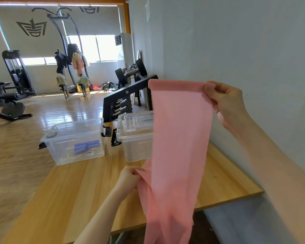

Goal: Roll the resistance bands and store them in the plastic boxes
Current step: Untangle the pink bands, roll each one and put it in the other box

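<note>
Above the wooden table (74,191) our right hand (225,104) pinches the pink resistance band's (178,147) top corner; our left hand (128,178) pinches its side edge.

A plain pink resistance band (178,147) is hanging at centre. At ten o'clock, a clear plastic box (74,138) is showing lilac rolls (85,146) and black latches. The table (77,187) is glowing pale yellow wood, streaked with grain; at two o'clock the wall (236,41) is looking grey-white.
</note>
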